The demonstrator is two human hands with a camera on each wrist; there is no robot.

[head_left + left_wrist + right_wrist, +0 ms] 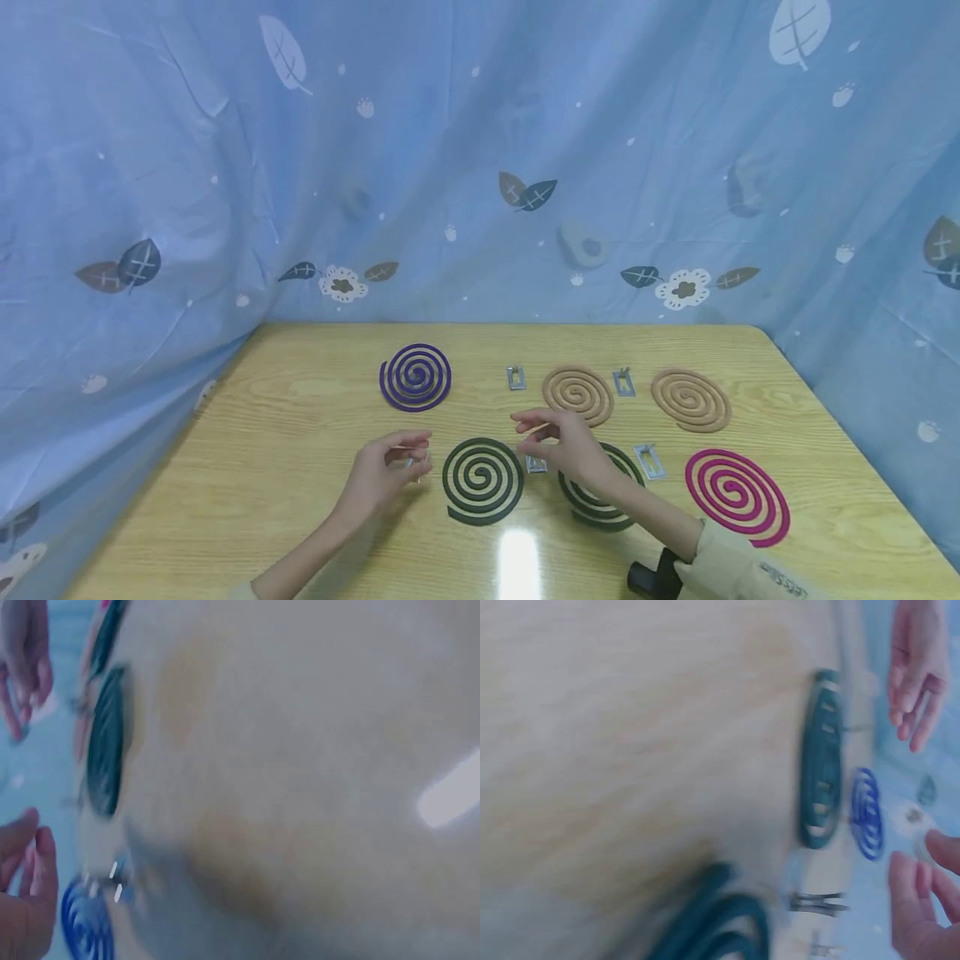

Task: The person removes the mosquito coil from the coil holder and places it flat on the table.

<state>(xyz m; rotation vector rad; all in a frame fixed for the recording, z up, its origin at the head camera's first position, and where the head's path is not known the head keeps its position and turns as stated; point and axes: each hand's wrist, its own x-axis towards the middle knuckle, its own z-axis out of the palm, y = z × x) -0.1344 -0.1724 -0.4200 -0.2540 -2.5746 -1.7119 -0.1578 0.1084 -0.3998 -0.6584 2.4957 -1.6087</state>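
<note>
My left hand [381, 473] hovers over the table left of a dark green mosquito coil [483, 482], fingers loosely bent and nothing seen between them. Beneath it, partly hidden, a small metal coil stand [120, 877] shows in the left wrist view. My right hand [573, 448] is raised over a second dark green coil [600, 517], covering part of it. Its thumb and fingers are apart, holding nothing. Just below its fingertips another metal stand [536, 464] lies between the two green coils.
A purple coil [416, 377] lies at the back left. Two tan coils [577, 394] lie at the back right, a pink coil [738, 497] at the right front. More metal stands [649, 462] lie among them. A blue patterned curtain [450, 150] hangs behind the table [262, 467].
</note>
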